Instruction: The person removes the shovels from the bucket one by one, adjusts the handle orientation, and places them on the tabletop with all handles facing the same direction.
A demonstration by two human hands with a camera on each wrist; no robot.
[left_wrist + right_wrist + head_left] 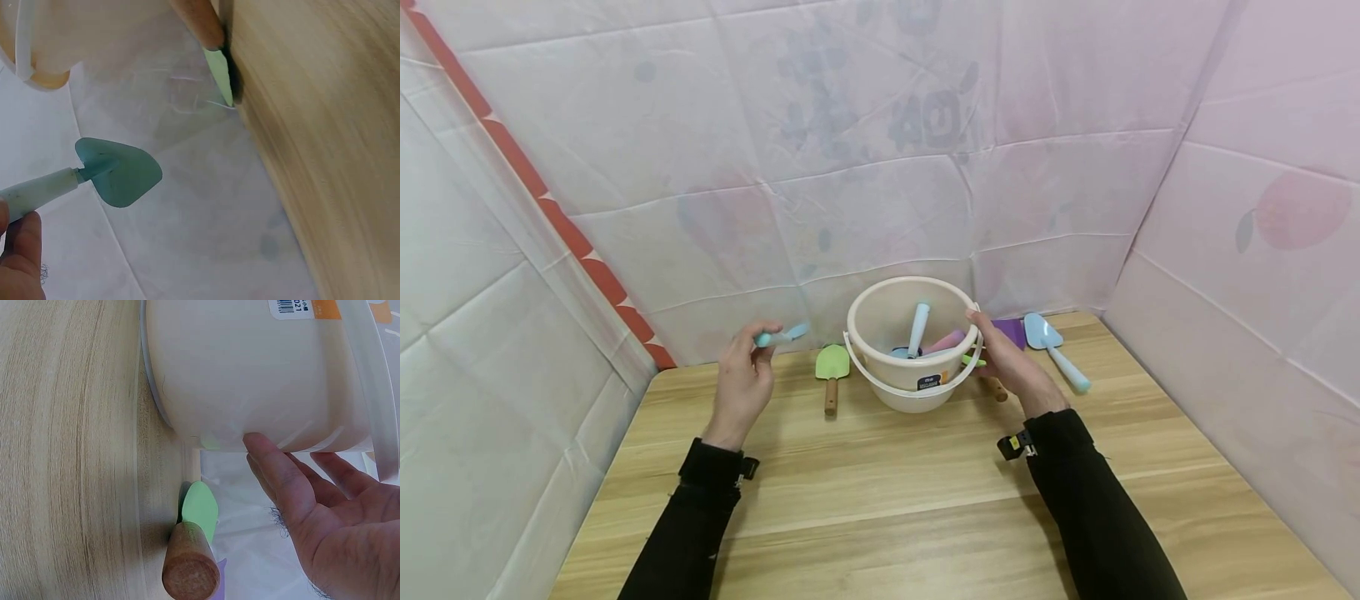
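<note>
A cream-white bucket (912, 343) with an orange-and-white barcode label sits on a pale wood-grain table (925, 500). At its 9 o'clock lies a lime-green shovel (832, 367) with a brown wooden handle; at 3 o'clock, a purple scoop (1011, 332) and a light-blue spade (1052, 348). The left hand (743, 385) pinches a teal trowel (782, 335). Both sleeves are black. The backdrop is pink-white sheeting with an orange-red scalloped stripe (542, 200).
</note>
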